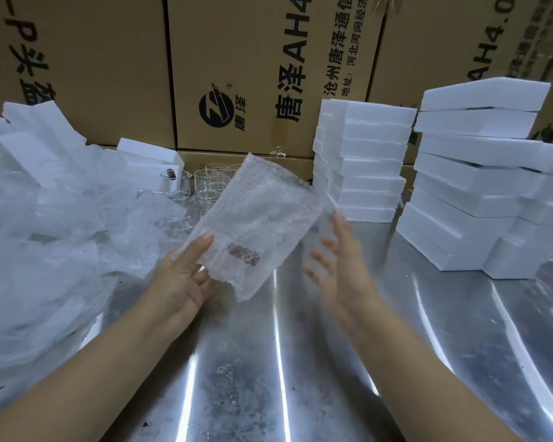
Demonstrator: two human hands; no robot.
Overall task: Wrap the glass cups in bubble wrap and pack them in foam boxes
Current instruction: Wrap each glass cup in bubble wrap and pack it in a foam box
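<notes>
Brown cardboard cartons [237, 74] with printed lettering are standing as a wall behind the work area. A shiny metal tabletop [300, 378] is stretching out in front of them. On its right side, white foam boxes [479, 186] are sitting in two tall stacks. A loose heap of bubble wrap [45, 234] is spreading over the left side, with more foam pieces lying behind it. Clear glass cups [205, 183] are standing unwrapped in a cluster at the back middle, between the heap and the nearer stack.

A single bubble wrap sheet [256, 218] is hanging tilted in the air above the tabletop, in front of the cups. The left hand [182, 279] is keeping a pinching grip on its lower left corner, thumb on top and fingers underneath. The right hand [339, 269] is blurred, its grip wide open with fingers spread, holding nothing, just beside the sheet's right edge. I cannot tell whether it is touching the sheet.
</notes>
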